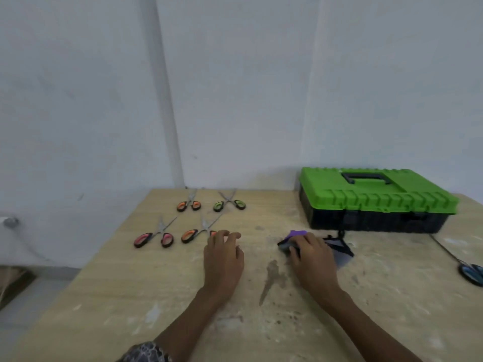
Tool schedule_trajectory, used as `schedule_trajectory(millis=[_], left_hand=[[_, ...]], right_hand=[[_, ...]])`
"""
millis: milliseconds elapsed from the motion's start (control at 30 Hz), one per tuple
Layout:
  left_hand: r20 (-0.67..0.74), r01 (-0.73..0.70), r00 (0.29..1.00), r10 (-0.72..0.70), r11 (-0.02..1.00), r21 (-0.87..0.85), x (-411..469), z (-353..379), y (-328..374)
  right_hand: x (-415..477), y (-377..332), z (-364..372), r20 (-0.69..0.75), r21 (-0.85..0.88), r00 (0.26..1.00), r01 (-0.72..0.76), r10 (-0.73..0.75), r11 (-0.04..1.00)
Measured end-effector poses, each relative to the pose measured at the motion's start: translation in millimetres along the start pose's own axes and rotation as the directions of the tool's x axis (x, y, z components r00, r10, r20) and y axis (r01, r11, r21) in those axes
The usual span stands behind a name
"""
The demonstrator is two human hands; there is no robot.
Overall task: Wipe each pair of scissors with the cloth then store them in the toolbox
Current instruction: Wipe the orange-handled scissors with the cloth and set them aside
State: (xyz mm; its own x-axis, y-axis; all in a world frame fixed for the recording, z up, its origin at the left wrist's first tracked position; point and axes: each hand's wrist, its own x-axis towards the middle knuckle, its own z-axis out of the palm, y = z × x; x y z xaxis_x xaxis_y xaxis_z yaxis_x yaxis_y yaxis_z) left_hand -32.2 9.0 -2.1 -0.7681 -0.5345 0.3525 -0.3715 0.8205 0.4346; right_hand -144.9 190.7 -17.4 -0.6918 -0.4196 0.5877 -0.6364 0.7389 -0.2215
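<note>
1. At the far left of the frame, pale grey floor shows beside the table's edge.
2. Left of centre, pink-handled steel scissors lie flat on the table with the blades slightly parted.
3. Above them, near the table's far edge, lie orange-handled scissors, blades almost closed.
4. Lower orange-handled scissors lie just beside the pink pair, blades parted.
5. Green-handled scissors lie at upper centre, spread wide into an X.
6. The left hand, palm down, has its bent fingertips over the right handle loop of the lower orange pair; whether it grips cannot be told.
7. The right hand rests on a soft, crumpled purple-and-dark cloth, fingers curled round its bunched left end.
8. Behind the cloth sits a closed, ribbed plastic toolbox with a bright green lid, black base and black handle.
9. At the right edge lie long, thin-bladed blue-handled scissors.
10. The table is pale, scuffed wood with white smears and a dark stain.
11. Behind stands a plain, whitish wall with a vertical white pipe.
</note>
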Motion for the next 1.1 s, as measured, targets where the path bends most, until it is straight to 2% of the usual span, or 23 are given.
schedule_trajectory(millis=[133,233,467,600,700,767,867,967,1100], left_hand=[[0.111,0.118,0.983,-0.146,0.966,0.230,14.2,-6.0,-29.0],[0.167,0.136,0.970,-0.178,0.962,0.235,17.2,-4.5,-37.4],[0.195,0.062,0.974,-0.113,0.966,0.250,-4.2,-0.3,-20.6],[0.207,-0.071,0.978,0.013,0.958,0.279,-24.8,-0.5,0.5],[0.187,-0.130,0.978,0.087,0.964,0.233,-32.3,0.1,10.7],[0.135,-0.077,0.989,0.054,0.982,0.174,-32.3,-0.8,13.1],[0.055,0.114,0.992,-0.117,0.992,0.051,-24.0,-0.5,10.6],[0.078,0.253,0.965,-0.252,0.967,-0.006,-12.5,-0.5,11.1],[0.167,0.354,0.927,-0.337,0.931,-0.085,-1.4,-5.5,13.7]], right_hand=[[-2.2,-9.7,9.5,-0.021,0.026,0.999,-0.043,0.044,0.999],[-5.8,-8.8,13.5,-0.054,0.085,0.994,-0.093,0.098,0.992],[-7.3,-3.7,7.9,-0.073,0.220,0.982,-0.152,0.172,0.963],[-9.3,-1.7,5.2,-0.063,0.305,0.979,-0.166,0.194,0.938],[-10.1,2.0,3.9,-0.039,0.380,0.972,-0.201,0.233,0.903],[-10.4,2.9,3.6,-0.034,0.394,0.970,-0.207,0.239,0.895],[-10.4,3.4,4.0,-0.044,0.399,0.972,-0.195,0.231,0.896],[-11.0,4.6,4.8,-0.043,0.400,0.971,-0.197,0.233,0.895],[-10.9,4.2,4.2,-0.040,0.404,0.972,-0.196,0.232,0.893]])
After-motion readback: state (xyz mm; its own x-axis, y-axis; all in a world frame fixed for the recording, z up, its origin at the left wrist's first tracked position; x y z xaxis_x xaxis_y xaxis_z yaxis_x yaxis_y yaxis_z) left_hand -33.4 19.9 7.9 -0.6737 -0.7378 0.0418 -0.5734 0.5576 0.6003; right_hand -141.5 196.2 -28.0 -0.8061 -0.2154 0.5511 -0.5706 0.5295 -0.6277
